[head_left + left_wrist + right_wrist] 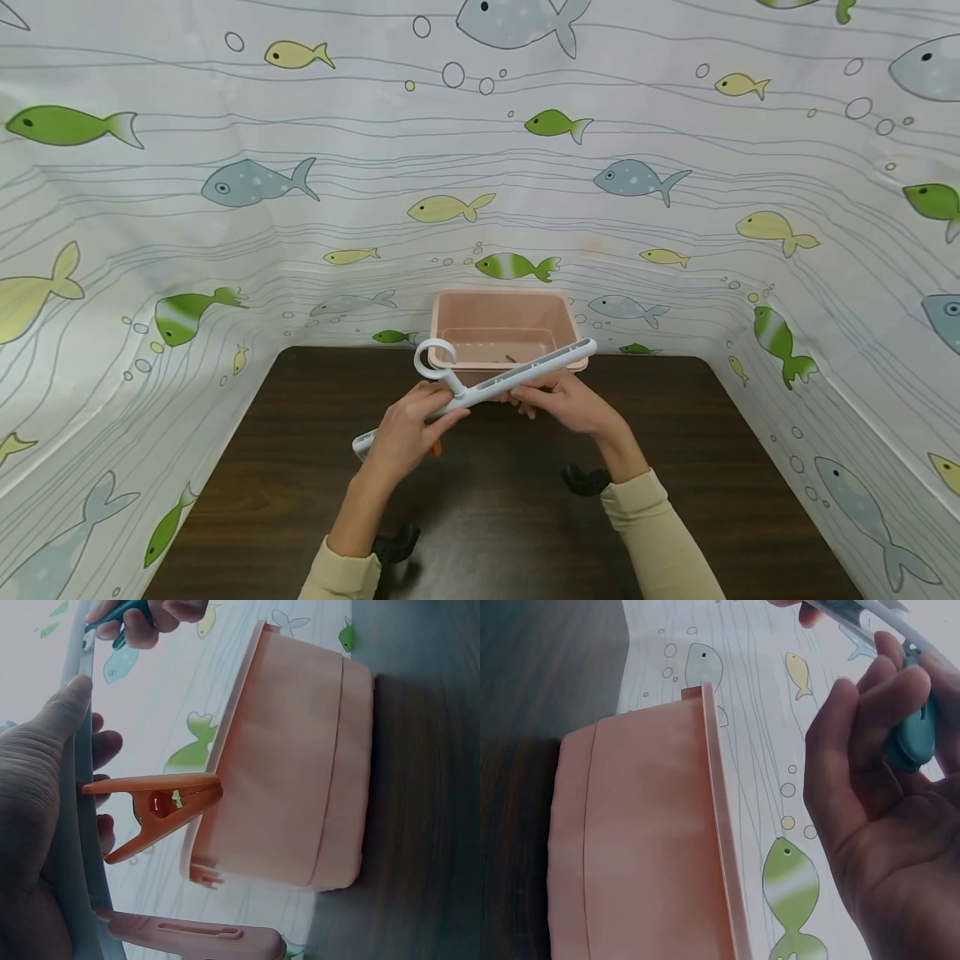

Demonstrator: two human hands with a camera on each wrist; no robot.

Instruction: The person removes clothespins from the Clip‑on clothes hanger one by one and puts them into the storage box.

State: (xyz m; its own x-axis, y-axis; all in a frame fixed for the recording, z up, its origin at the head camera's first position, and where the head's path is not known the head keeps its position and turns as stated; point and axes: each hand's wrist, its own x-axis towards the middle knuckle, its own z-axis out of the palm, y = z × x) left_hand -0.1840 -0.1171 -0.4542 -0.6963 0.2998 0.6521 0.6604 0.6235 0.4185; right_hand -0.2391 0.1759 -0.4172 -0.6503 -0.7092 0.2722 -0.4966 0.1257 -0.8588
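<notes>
White hanger [489,389], mid-frame, sits gripped by the left hand [408,425] while the right hand [573,404] pinches a teal clip [915,739], seemingly mid-fastening, calling next for steady alignment.

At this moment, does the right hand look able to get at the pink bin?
Probably yes. The pink bin stands close beyond the right hand, and the right wrist view shows nothing between them. But this hand holds the teal clip at the hanger, so it may need to let go first.
</notes>
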